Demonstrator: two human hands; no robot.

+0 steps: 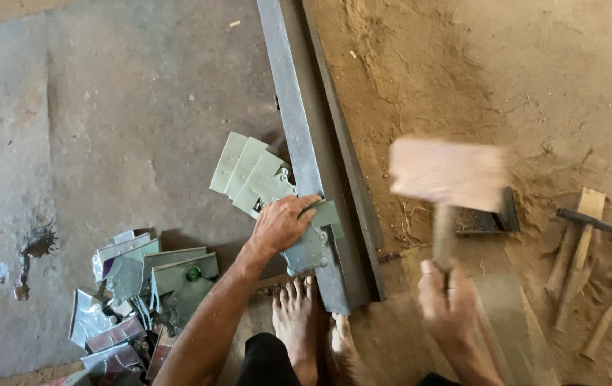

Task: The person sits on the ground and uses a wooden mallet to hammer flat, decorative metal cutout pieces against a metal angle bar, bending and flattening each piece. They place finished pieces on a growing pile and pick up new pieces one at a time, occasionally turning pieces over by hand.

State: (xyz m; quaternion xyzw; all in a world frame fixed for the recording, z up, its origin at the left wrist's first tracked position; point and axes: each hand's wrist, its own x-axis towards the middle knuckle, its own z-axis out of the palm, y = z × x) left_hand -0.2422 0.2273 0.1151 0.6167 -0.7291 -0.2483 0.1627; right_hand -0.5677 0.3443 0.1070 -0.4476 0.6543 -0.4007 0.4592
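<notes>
Bare concrete floor (106,107) lies open past my left hand (282,223); the steel beam (313,164) walls its right, sheet pile (141,293) crowds behind.
</notes>
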